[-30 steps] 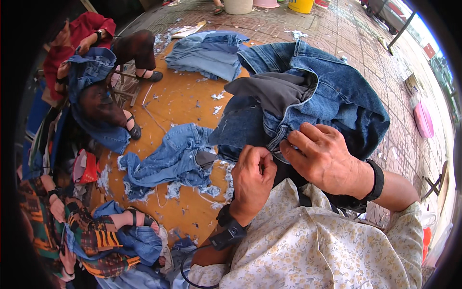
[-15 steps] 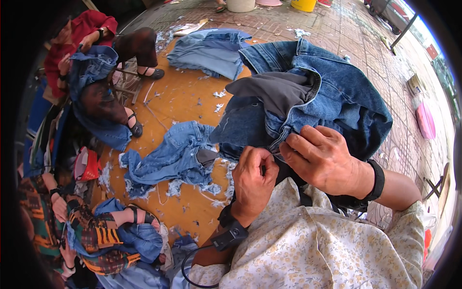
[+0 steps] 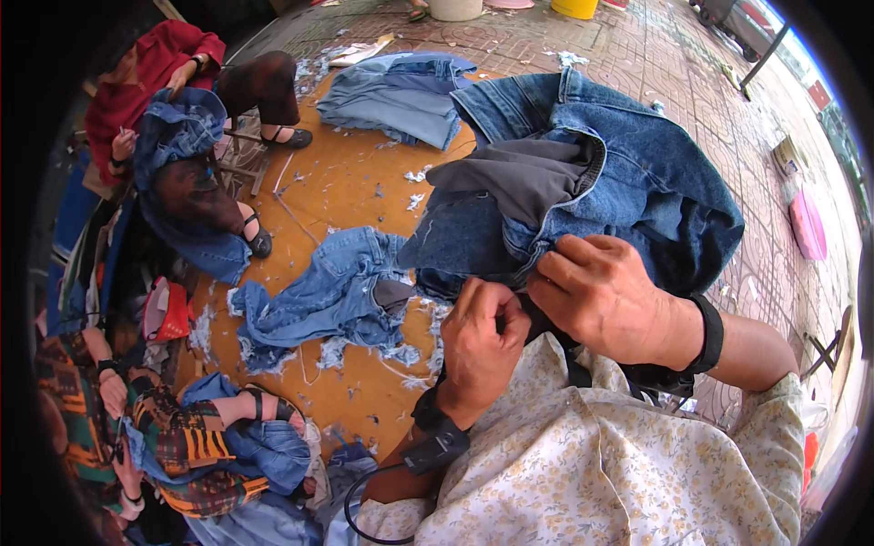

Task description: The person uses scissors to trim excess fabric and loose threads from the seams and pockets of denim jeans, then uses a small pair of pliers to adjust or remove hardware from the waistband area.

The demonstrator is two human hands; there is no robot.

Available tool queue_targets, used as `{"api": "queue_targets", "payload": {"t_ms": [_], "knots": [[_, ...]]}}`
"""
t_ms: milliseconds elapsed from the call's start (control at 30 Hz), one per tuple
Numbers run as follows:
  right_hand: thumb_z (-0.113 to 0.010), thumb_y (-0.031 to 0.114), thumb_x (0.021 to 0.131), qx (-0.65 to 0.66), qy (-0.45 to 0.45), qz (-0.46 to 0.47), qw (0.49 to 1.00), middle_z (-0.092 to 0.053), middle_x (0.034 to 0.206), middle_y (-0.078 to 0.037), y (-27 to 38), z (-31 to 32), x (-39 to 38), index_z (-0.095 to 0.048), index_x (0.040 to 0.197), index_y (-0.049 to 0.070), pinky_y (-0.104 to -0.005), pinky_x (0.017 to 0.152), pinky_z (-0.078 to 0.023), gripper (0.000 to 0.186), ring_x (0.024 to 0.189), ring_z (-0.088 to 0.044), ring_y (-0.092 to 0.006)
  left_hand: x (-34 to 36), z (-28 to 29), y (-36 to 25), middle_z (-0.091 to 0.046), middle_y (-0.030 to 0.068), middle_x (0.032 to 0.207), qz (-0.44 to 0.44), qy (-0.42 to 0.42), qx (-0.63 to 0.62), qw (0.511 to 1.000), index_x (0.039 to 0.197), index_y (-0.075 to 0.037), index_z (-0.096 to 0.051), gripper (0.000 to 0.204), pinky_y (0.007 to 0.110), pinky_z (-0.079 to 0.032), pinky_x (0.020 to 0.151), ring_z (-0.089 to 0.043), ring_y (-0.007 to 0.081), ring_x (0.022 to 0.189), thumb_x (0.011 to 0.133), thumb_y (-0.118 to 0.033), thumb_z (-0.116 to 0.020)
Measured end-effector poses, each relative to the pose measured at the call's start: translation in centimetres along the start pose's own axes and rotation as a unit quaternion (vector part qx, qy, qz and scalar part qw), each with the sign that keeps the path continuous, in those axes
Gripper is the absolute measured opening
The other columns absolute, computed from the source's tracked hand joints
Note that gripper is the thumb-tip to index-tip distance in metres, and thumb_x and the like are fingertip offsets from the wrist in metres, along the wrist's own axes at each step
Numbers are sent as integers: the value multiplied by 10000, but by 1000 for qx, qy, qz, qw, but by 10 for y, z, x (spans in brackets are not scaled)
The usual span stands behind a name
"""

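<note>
A pair of dark blue jeans lies bunched in front of me, with a grey pocket lining turned out at the opening. My left hand is closed in a pinch at the near edge of the denim, its thumb and forefinger curled together. Just right of it and slightly higher, my right hand has its fingers bunched on the same edge beside the seam. Whatever lies between the fingertips is too small or hidden to make out.
Light blue jeans with frayed scraps lie on the orange-brown sheet; more folded jeans lie beyond. At left sit a person in red and a person in patterned clothes, both handling denim. A pink basin stands far right.
My right hand has shifted very slightly up and left at the denim edge; my left hand barely moves. The person in red has lowered one hand away from their denim.
</note>
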State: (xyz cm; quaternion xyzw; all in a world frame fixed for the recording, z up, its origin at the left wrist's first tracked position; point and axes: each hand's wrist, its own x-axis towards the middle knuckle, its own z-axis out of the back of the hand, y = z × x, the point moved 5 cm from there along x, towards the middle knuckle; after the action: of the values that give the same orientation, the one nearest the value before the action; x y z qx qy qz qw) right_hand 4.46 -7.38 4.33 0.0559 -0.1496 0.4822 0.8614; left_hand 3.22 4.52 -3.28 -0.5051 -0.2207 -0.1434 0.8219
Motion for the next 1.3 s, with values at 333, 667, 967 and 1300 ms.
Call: {"api": "queue_targets", "payload": {"t_ms": [333,667,967,1300], "knots": [[-736,70,723,231,-160,-314,907,-599,864,-86,-66,32,-71,-596,933,9,-290,621,-488,259,722,-599,-199,-39,23,26,-552,86,859,164,176,35,970,997,-11,-561,208,274,-426,536,-543,154,608,800,-6,-628],[-757,3,614,262,-157,-291,907,-537,769,-65,-30,-22,-91,-607,902,53,-283,573,-470,329,672,-597,-211,-28,-63,10,-623,1,872,319,131,-443,827,1002,-32,-639,193,178,-396,640,-502,22,731,870,-171,-668],[-648,33,836,587,-176,-367,700,-526,698,31,-42,-41,-102,-588,787,4,-208,601,-370,83,676,-454,-39,-21,-48,-9,-636,46,804,366,198,-375,829,845,-41,-635,122,237,-426,573,-551,108,644,866,-161,-638],[-634,85,869,679,-138,-360,625,-501,687,53,-45,-27,-94,-588,797,10,-206,580,-360,114,669,-424,-25,30,-33,-83,-600,116,854,-161,97,42,981,899,-5,-635,285,339,-456,660,-566,283,757,639,31,-746]]}}
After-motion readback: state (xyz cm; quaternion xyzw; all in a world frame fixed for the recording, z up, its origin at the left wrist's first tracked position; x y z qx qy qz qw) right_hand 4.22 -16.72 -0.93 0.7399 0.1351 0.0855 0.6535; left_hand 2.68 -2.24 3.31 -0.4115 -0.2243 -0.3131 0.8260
